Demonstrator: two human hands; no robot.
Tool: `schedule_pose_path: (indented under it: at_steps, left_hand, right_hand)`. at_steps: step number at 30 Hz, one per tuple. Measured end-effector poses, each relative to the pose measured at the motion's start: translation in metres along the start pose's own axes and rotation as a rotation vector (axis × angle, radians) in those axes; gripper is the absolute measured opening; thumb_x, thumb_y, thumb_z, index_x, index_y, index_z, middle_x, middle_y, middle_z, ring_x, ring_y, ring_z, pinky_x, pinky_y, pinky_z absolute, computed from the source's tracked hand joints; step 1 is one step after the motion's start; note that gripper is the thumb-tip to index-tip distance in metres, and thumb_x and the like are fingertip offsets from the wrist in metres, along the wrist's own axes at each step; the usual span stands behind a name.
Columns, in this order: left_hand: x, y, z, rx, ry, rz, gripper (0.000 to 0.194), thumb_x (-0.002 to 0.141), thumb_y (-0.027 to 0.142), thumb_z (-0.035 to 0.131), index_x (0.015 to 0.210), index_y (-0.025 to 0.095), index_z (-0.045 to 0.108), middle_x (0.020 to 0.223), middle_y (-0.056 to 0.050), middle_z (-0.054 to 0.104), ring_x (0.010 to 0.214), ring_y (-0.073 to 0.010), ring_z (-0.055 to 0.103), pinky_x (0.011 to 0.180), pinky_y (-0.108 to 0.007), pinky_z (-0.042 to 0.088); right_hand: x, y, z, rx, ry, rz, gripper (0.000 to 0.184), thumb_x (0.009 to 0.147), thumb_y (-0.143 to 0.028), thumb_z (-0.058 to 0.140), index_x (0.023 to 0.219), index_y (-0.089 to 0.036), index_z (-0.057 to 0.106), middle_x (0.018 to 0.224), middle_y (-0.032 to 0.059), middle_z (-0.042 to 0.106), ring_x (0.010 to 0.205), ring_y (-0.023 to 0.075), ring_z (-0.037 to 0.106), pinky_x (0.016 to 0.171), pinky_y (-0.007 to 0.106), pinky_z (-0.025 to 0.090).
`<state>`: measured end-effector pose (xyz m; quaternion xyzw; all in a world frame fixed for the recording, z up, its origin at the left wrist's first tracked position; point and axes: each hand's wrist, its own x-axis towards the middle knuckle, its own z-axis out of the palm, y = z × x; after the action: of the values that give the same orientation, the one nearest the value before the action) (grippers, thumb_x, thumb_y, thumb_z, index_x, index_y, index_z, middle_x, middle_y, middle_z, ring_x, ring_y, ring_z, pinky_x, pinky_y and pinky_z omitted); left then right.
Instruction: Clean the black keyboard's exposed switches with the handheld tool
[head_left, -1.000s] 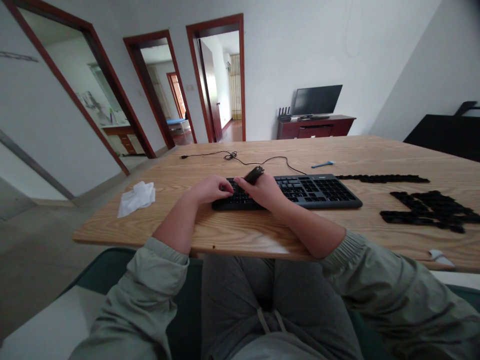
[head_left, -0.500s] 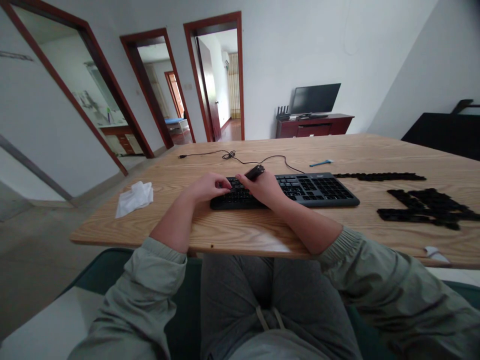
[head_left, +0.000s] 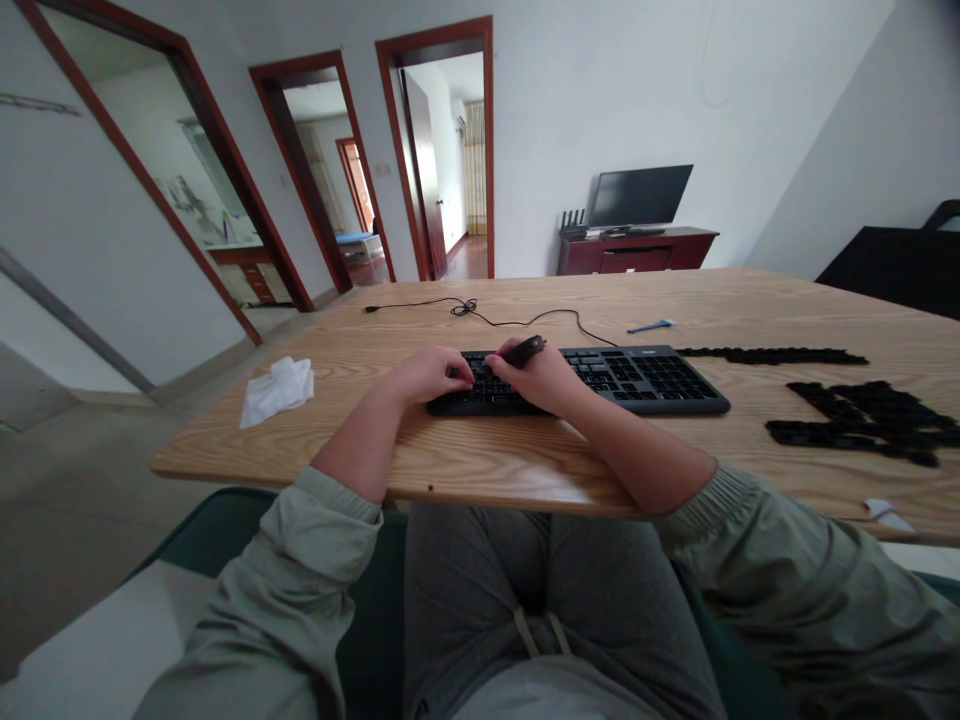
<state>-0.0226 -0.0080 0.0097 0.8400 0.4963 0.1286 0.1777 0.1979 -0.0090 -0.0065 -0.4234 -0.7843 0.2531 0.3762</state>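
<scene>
A black keyboard [head_left: 637, 378] lies on the wooden table [head_left: 480, 460] in front of me. My right hand [head_left: 540, 380] rests on its left part, fingers closed round a small dark tool [head_left: 525, 350] whose end sticks up and to the right. My left hand [head_left: 431, 375] sits at the keyboard's left end, fingers curled and pinched over the keys; what it pinches, if anything, is too small to see. Rows of loose black keycaps [head_left: 862, 420] lie on the table to the right.
A crumpled white tissue [head_left: 279, 390] lies at the table's left. The keyboard cable [head_left: 480, 315] runs back across the table. A small blue tool [head_left: 649, 326] lies behind the keyboard. A white scrap [head_left: 885, 515] sits near the front right edge. A line of keycaps [head_left: 772, 355] lies further back.
Both hands stay at the keyboard's left end with only slight shifts; the dark tool tilts a little flatter. The camera view has moved slightly.
</scene>
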Motion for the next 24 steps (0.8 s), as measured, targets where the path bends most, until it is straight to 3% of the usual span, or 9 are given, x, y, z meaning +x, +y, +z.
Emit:
schedule_pose_path:
  at_steps: [5,11,18,21,24]
  left_hand:
    - [-0.002,0.004,0.000,0.002,0.063,-0.063,0.019,0.075,0.033,0.072,0.084,0.017,0.070,0.080,-0.001,0.069,0.072,-0.0149,0.059,0.065,-0.026,0.043]
    - [-0.001,0.006,0.003,0.023,0.138,-0.019,0.015,0.078,0.031,0.068,0.080,0.018,0.062,0.074,0.001,0.063,0.068,-0.0141,0.053,0.063,-0.027,0.040]
    - [-0.005,-0.002,-0.004,-0.040,0.178,-0.048,0.018,0.076,0.032,0.066,0.085,0.016,0.064,0.077,-0.001,0.063,0.068,-0.0133,0.053,0.063,-0.026,0.042]
    - [-0.007,-0.001,-0.005,-0.032,0.180,-0.033,0.023,0.075,0.033,0.066,0.091,0.016,0.066,0.080,-0.001,0.064,0.068,-0.0130,0.054,0.062,-0.026,0.043]
    - [-0.007,0.002,-0.005,-0.030,0.138,-0.023,0.033,0.076,0.040,0.068,0.098,0.016,0.069,0.080,-0.002,0.065,0.068,-0.0131,0.054,0.062,-0.026,0.042]
  right_hand:
    - [0.003,0.005,-0.005,0.151,-0.125,0.024,0.024,0.089,-0.042,0.061,0.092,-0.019,0.067,0.075,0.0019,0.068,0.054,0.0114,0.057,0.054,0.023,0.043]
    - [0.011,0.004,0.004,0.120,-0.071,0.055,0.033,0.092,-0.048,0.055,0.082,-0.017,0.062,0.059,0.0017,0.061,0.054,0.0142,0.057,0.054,0.026,0.042]
    - [0.002,0.009,-0.001,0.186,-0.159,-0.051,0.025,0.089,-0.043,0.059,0.091,-0.018,0.063,0.064,-0.0014,0.059,0.060,0.0130,0.056,0.059,0.025,0.045]
    - [-0.001,0.013,-0.003,0.233,-0.211,-0.023,0.024,0.088,-0.042,0.061,0.092,-0.018,0.062,0.064,-0.0013,0.059,0.059,0.0123,0.057,0.055,0.023,0.046]
    - [0.001,0.012,0.003,0.299,-0.177,0.042,0.029,0.090,-0.046,0.060,0.091,-0.018,0.061,0.062,-0.0002,0.061,0.053,0.0112,0.057,0.048,0.021,0.044]
